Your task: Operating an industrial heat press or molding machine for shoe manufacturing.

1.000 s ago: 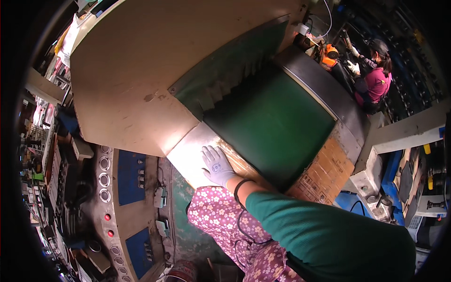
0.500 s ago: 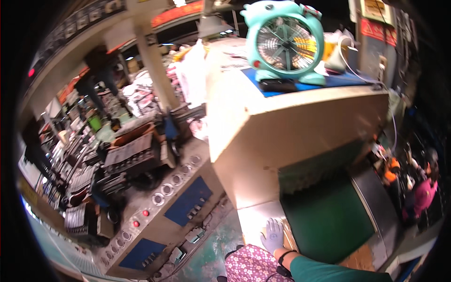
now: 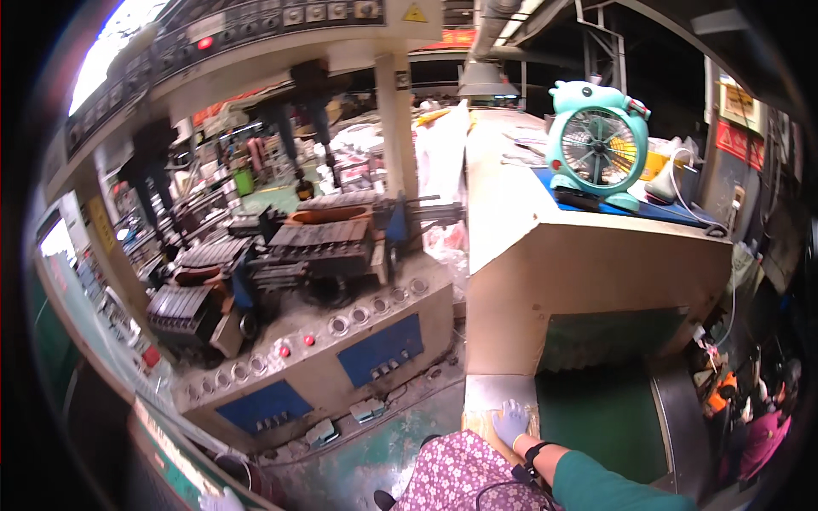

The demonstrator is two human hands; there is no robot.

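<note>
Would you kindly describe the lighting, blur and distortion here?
Head view: glare sits at upper left; head view: the right hand is brightly lit while the green belt beside it sinks into shadow; head view: the overhead control panel bows with the fisheye, and the co-worker at right is dim and soft.

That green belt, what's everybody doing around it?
A person in flowery clothing rests their gloved right hand on the pale ledge, just left of the green belt. Their gloved left hand is partly cut off at the bottom left, so I can't tell if it holds anything. A mint-green fan stands on the big beige box. Someone in pink is over on the right.
</note>
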